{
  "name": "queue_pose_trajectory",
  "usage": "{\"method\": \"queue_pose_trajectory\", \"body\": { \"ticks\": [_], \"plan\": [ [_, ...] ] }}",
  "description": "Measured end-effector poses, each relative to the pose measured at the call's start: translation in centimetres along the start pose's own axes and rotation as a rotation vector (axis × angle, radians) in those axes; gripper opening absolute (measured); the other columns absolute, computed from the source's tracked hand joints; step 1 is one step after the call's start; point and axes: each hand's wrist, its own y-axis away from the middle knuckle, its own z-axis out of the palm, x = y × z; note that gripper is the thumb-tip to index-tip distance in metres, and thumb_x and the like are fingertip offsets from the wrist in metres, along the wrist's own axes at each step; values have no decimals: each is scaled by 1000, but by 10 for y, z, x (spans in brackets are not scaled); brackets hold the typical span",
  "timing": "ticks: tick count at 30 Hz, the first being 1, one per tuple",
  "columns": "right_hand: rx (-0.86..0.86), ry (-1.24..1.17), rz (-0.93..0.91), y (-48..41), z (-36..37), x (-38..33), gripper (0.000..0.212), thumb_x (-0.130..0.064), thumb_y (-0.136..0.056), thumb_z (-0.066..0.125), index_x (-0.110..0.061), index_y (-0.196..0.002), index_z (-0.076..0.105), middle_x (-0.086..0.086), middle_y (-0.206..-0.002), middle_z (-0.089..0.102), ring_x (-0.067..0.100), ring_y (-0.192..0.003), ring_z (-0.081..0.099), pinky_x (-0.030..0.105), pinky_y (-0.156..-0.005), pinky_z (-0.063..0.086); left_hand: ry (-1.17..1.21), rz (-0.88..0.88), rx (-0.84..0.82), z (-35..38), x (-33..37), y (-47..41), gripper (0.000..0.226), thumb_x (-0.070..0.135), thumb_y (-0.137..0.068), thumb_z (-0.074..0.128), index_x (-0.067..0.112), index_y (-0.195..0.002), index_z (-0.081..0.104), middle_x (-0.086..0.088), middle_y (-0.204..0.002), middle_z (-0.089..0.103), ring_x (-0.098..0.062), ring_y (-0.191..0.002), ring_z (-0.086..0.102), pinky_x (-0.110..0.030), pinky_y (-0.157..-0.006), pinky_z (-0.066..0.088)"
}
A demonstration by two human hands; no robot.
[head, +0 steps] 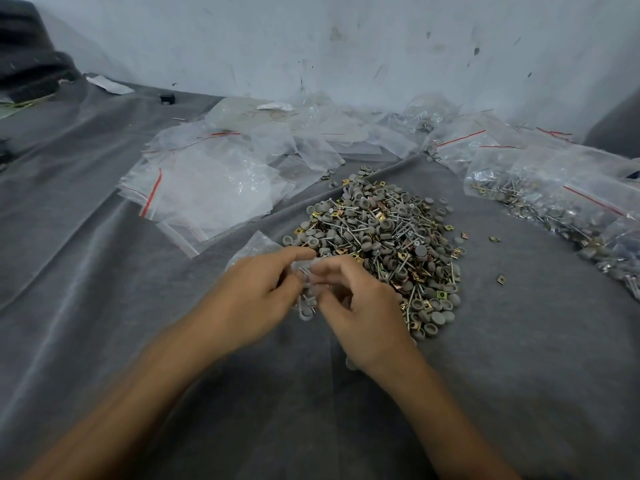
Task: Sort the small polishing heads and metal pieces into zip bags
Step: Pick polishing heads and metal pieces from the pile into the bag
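Two bare forearms reach in from the near edge over a surface draped in grey cloth [519,358]. The left hand [256,299] and the right hand [360,317] meet at the near-left edge of the pile [388,244], a heap of small grey round heads, screws and gold-coloured square metal pieces. Between them is a small clear zip bag [306,271]. The curled fingers [294,252] of both hands pinch its top, and a few grey heads and screws show in its lower part. The hands are blurred, so the finer grip cannot be told.

A few loose metal pieces [499,279] lie just right of the pile. Left of the pile and beyond it, empty bags [207,188] with red strips lie in an overlapping heap. To the pile's right, filled bags [554,202] hold the same mix. Behind the pile stands a scuffed white wall [311,39].
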Motion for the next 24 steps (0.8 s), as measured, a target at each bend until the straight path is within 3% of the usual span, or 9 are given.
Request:
{"method": "queue_pose_trajectory", "body": {
  "ticks": [5, 10, 15, 18, 24],
  "plan": [
    [39, 43, 53, -6, -20, 7, 12, -14, -93, 69, -25, -97, 72, -17, -85, 71, 2, -82, 67, 18, -71, 52, -3, -4, 16, -1, 0, 0, 34, 26, -103, 52, 35, -134, 60, 11, -75, 66, -4, -71, 62, -26, -67, 46],
    [-53, 342, 136, -7, -47, 20, 9, -21, -93, 67, -30, -96, 69, -15, -91, 63, 9, -92, 60, 37, -82, 53, 10, -14, -3, -3, -2, 1, 34, 29, -104, 51, 38, -135, 59, 6, -72, 65, -7, -70, 63, -21, -63, 44],
    [-207, 496, 161, -2, -60, 21, 10, -38, -89, 71, -34, -98, 69, -18, -87, 59, 13, -93, 56, 41, -90, 47, 24, -26, 15, -5, 0, 1, 31, 32, -104, 52, 37, -133, 61, 13, -74, 68, -2, -73, 64, -21, -69, 47],
    [-197, 511, 150, -1, -60, 19, 9, -37, -89, 70, -36, -98, 67, -20, -88, 58, 12, -96, 56, 42, -93, 45, 17, -28, 7, -5, 1, 1, 33, 35, -104, 50, 36, -135, 61, 10, -74, 69, -2, -74, 64, -25, -70, 47],
    [-212, 494, 150, -2, -60, 20, 8, -33, -92, 67, -33, -88, 61, -16, -87, 60, 10, -90, 57, 45, -88, 48, 7, -26, -10, -3, 2, 1, 33, 35, -104, 49, 37, -136, 60, 8, -72, 70, -2, -70, 63, -20, -63, 40]
  ]
}}
